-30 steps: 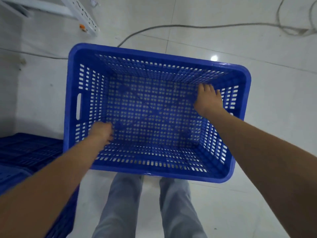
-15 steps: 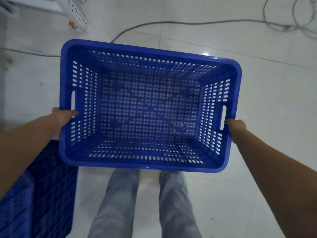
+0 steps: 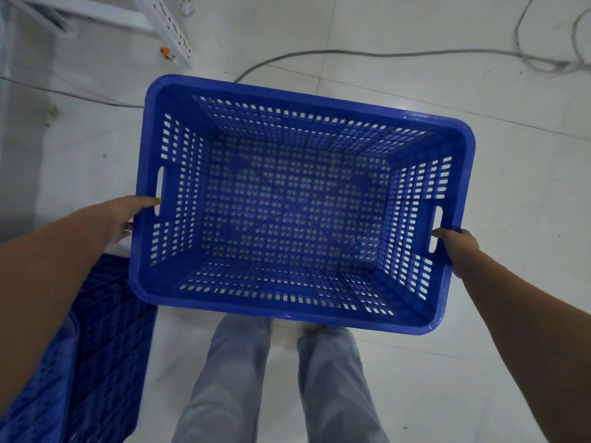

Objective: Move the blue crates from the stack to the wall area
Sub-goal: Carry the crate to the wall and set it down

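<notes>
A blue perforated crate (image 3: 297, 100) hangs in front of me above the tiled floor, open side up and empty. My left hand (image 3: 126, 219) grips its left wall at the handle slot, thumb over the rim. On the opposite side my right hand (image 3: 457, 247) grips the right wall at the other handle slot, fingers hidden under the rim. More blue crates (image 3: 96, 346) sit at the lower left, partly hidden by my left arm.
A white slotted metal frame (image 3: 166, 30) stands at the upper left by a grey wall strip (image 3: 19, 148). A grey cable (image 3: 351, 54) runs across the floor beyond the crate. My legs in grey trousers (image 3: 230, 378) are below it.
Both hands left the inside of the crate and took hold of its two side handles. The crate has since shifted slightly to the right in view, away from the stack.
</notes>
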`<state>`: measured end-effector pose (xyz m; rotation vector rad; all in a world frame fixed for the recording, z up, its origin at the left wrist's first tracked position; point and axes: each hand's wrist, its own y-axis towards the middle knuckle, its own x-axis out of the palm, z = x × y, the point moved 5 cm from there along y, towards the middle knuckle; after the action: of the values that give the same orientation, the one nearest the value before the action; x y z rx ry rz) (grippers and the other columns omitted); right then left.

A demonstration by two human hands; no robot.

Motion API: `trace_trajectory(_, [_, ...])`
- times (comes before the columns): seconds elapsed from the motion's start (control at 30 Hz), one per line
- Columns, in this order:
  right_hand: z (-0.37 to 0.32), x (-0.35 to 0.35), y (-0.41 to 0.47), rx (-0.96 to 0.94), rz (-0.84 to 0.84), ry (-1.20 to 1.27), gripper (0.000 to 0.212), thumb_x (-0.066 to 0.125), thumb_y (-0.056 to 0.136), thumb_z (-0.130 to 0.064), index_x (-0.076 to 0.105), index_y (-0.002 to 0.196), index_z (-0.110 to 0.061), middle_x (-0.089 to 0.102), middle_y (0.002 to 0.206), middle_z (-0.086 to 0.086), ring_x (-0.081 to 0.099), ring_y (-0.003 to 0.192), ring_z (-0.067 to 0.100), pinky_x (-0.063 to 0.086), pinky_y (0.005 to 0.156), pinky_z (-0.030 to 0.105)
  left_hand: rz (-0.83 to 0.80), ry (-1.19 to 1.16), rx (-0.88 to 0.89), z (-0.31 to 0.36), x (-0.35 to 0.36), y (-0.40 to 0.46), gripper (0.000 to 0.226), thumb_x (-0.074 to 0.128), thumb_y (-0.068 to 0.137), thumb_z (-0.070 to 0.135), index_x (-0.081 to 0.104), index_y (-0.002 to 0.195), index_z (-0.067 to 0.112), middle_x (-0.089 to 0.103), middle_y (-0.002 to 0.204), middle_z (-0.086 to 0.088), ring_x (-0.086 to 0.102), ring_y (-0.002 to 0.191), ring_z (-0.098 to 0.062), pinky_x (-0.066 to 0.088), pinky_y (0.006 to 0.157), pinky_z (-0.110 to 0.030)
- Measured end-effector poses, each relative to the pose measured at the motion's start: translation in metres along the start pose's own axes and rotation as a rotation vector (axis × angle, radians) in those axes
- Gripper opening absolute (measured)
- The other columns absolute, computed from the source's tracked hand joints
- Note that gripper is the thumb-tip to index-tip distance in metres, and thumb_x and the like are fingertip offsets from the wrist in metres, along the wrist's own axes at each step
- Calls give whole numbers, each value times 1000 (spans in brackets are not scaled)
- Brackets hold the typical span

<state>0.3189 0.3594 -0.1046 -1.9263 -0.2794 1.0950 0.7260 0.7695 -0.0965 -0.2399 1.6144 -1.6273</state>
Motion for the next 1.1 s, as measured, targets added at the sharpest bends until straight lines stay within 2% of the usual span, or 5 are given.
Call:
trace_trajectory(0.17, [12, -16, -3, 3, 15, 66, 28, 64, 85, -21, 55, 107, -8, 54, 77, 5, 51, 64, 21, 47, 80, 41, 116, -50, 88, 3, -4, -8, 57, 65, 87, 27, 46, 137, 5, 55, 132, -8, 54, 118, -35, 44, 98, -45])
trace_trajectory(0.33, [7, -49, -32, 31, -17, 170, 24, 67, 81, -24, 54, 66, -11, 54, 65, 5, 48, 55, 20, 47, 69, 37, 102, -18, 107, 12, -30, -46, 28, 60, 89, 27, 58, 79, 1, 60, 44, -8, 58, 45, -25, 55, 64, -32])
trace_trajectory(0.53, [-34, -107, -106, -111, -81, 61, 24, 64, 84, -11, 48, 67, -7, 46, 58, 11, 41, 44, 23, 42, 51, 30, -20, 26, 158, 40, -71, -121, 34, 46, 96, 18, 37, 64, 12, 33, 40, -2, 27, 22, -11, 32, 31, -20])
trace_trajectory(0.8, [-93, -206, -249, -303, 2, -9, 32, 57, 84, -2, 43, 56, -6, 44, 51, 13, 40, 44, 25, 40, 50, 31, -57, 105, 326, 85, -140, -288, 37, 31, 97, 11, 25, 60, 18, 21, 30, 6, 20, 21, -9, 27, 53, -34])
trace_trajectory(1.1, [-145, -294, -397, -510, 107, 42, 33, 58, 83, 0, 45, 53, -3, 44, 28, 7, 43, 34, 26, 42, 45, 30, -65, 63, 516, 131, -223, -435, 37, 29, 96, 10, 26, 60, 16, 22, 28, 4, 20, 19, -11, 29, 54, -34])
